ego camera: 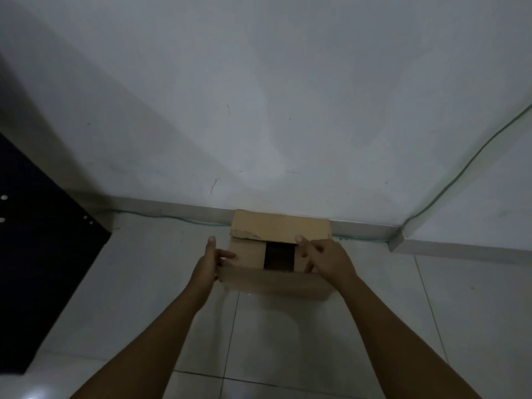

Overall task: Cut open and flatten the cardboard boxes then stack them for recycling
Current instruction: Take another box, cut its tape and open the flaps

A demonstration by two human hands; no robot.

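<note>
There, cardboard box between left hand and right hand, both gripping its flaps.

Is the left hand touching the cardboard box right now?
Touching. The head view shows the left hand gripping the left edge of the cardboard box, fingers on its top.

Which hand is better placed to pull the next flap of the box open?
Probably the right hand: its fingers already lie on the flap beside the dark opening of the box. The left hand only holds the box's side.
</note>
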